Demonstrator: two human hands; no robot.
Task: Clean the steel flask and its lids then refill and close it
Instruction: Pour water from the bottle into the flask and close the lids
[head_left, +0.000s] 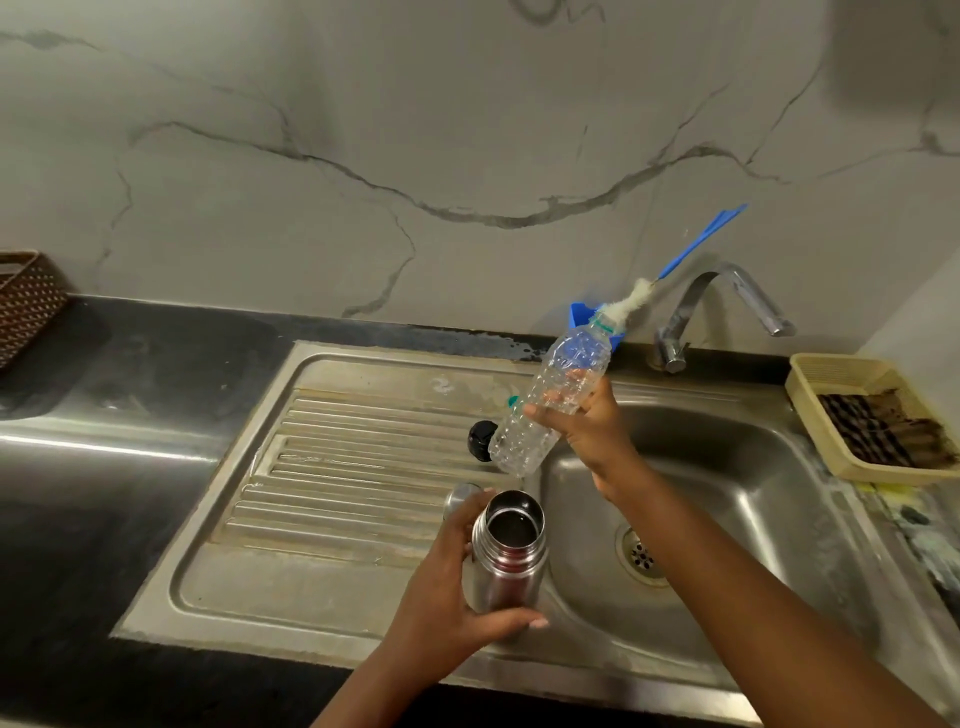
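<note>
Steel flask (506, 551), lids off, held over sink (727, 467).
Left hand (447, 597) grasps the open flask; right hand (582, 421) grasps a tilted plastic bottle (550, 400); black lid (480, 440) on drainboard beyond.

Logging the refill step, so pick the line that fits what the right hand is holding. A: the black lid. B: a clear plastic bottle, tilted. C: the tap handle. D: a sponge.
B: the right hand grips a clear plastic bottle tilted over the sink, while the left hand holds the open steel flask; the black lid lies on the drainboard.
</note>
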